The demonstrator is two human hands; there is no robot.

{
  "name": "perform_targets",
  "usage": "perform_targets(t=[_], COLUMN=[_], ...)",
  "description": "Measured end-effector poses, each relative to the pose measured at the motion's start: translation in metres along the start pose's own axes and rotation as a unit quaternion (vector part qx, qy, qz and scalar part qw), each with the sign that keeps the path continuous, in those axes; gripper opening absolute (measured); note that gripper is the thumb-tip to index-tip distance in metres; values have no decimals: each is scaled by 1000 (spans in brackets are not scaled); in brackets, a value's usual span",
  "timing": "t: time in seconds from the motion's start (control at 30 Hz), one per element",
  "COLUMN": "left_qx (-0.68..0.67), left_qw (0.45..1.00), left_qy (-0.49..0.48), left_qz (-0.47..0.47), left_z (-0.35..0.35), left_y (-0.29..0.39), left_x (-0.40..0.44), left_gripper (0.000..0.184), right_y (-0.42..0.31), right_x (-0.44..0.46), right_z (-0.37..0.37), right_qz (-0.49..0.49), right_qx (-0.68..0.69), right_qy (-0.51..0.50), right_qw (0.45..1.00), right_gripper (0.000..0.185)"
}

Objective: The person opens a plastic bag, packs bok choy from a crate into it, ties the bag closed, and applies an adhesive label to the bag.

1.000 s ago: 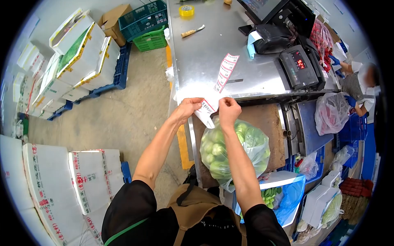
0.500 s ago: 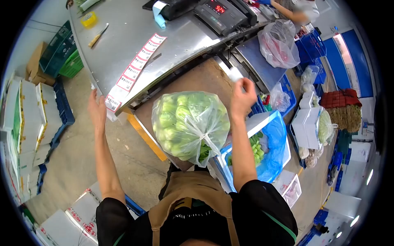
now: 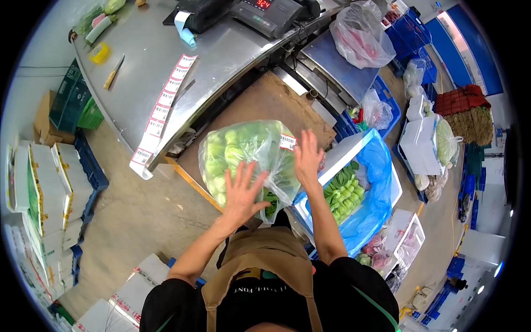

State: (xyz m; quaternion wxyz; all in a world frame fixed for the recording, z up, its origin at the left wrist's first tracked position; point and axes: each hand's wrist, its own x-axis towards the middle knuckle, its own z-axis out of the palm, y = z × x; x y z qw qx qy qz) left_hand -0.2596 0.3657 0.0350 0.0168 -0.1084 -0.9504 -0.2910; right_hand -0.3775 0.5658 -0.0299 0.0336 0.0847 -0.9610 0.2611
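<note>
A clear plastic bag of green leafy vegetables [image 3: 224, 149], tied at its neck, sits on a brown board [image 3: 265, 105] in front of me. My left hand [image 3: 242, 193] lies open on the near side of the bag, fingers spread. My right hand [image 3: 308, 157] is at the bag's right edge, fingers stretched out and holding nothing. Beside its fingertips a white label with a red border [image 3: 287, 141] is on the bag. A strip of similar labels [image 3: 161, 108] lies on the metal table [image 3: 221, 66], its near end hanging over the edge.
Right of the bag stands a foam box lined with blue plastic [image 3: 379, 177], holding green vegetables [image 3: 345, 193]. A scale [image 3: 268, 14], yellow tape roll [image 3: 99, 53] and knife [image 3: 114, 72] are on the table. Foam boxes [image 3: 72, 171] are stacked at left.
My left hand has moved from the label strip's end onto the bag. My right hand has come down to the bag's edge, where a label now shows. The view has shifted slightly.
</note>
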Motion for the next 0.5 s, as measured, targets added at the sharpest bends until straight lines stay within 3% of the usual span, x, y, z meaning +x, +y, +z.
perform_targets(t=[0.07, 0.1, 0.2, 0.23, 0.27, 0.33, 0.37, 0.43, 0.47, 0.5], left_qx=[6, 17, 14, -23, -61, -261, -356, -401, -523, -598], left_qw=[996, 990, 976, 972, 966, 956, 930, 909, 847, 788], left_qy=[-13, -28, -25, -17, -9, -31, -56, -95, -21, -21], left_qz=[92, 135, 216, 233, 251, 130, 75, -63, -94, -142], left_z=[25, 39, 65, 77, 75, 66, 51, 22, 48, 47], left_y=[5, 5, 1, -6, -4, -3, 3, 10, -7, -11], left_x=[5, 10, 22, 24, 28, 22, 24, 22, 22, 26], left_gripper=[81, 78, 55, 50, 45, 35, 30, 23, 26, 26], right_y=[3, 4, 22, 43, 44, 49, 49, 24, 10, -10], right_x=[5, 3, 19, 19, 14, -6, -19, -55, -68, -82], right_z=[23, 35, 17, 25, 15, -10, -15, -22, -15, -19], right_qz=[-24, -94, 21, -11, -16, -17, -50, -79, -136, -121], right_qx=[-49, -81, 118, 246, 192, 76, 102, 202, 153, 179], right_qy=[-128, -77, -153, -28, 10, 90, 97, 75, 86, 16], right_qw=[990, 989, 981, 969, 981, 993, 989, 973, 975, 976], right_gripper=[45, 46, 44, 40, 38, 33, 32, 33, 34, 43])
